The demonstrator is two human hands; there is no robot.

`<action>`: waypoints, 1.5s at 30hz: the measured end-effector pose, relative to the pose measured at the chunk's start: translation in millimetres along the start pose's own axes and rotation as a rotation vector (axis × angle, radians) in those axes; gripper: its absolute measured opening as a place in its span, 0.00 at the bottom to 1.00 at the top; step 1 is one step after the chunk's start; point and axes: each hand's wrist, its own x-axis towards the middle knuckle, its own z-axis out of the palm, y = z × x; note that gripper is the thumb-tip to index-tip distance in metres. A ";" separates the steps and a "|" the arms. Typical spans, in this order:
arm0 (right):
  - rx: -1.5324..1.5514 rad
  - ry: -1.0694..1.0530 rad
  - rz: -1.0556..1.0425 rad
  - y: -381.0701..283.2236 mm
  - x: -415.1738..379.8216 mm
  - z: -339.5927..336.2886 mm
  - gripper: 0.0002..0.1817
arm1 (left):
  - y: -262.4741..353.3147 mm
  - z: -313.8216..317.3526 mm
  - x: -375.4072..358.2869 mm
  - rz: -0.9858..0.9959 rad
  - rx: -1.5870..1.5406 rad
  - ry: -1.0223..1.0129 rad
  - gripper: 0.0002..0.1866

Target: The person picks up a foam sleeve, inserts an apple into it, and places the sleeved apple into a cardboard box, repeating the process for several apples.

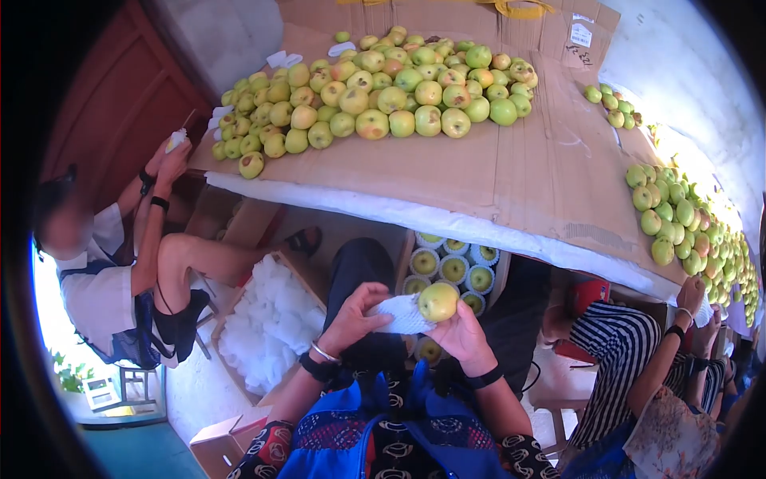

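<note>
In front of my body, a yellow-green apple (438, 302) rests in my right hand (465, 337), held by the thumb and fingers. My left hand (353, 321) is closed on a white foam net sleeve (400, 314), whose far end touches the apple's side. Below and beyond my hands, an open box (504, 275) holds several apples in white foam nets. To the left, a carton (307, 281) is heaped with loose white foam sleeves (267, 323).
A cardboard-covered table (558, 184) carries a big pile of apples (375, 88). More apples (686, 215) lie at the right. One person (104, 271) sits at the left with hands raised at the table edge; another in striped trousers (614, 359) sits at the right.
</note>
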 end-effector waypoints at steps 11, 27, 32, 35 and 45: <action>-0.242 0.227 -0.245 24.9 11.0 18.2 0.22 | -0.3 37.4 6.8 0.039 -0.023 0.123 0.27; -0.452 0.321 -0.238 44.3 3.0 7.5 0.25 | -50.4 12.4 12.1 -0.002 0.255 0.209 0.08; -0.722 0.191 -0.320 43.1 3.3 6.3 0.29 | -52.3 8.5 12.5 0.168 0.232 0.294 0.05; -0.830 0.156 -0.300 43.5 0.3 3.2 0.30 | -47.3 14.1 8.4 0.206 0.212 0.397 0.05; -1.346 0.426 -0.431 48.5 6.4 -7.8 0.34 | -27.2 31.5 -8.5 0.307 0.704 0.329 0.05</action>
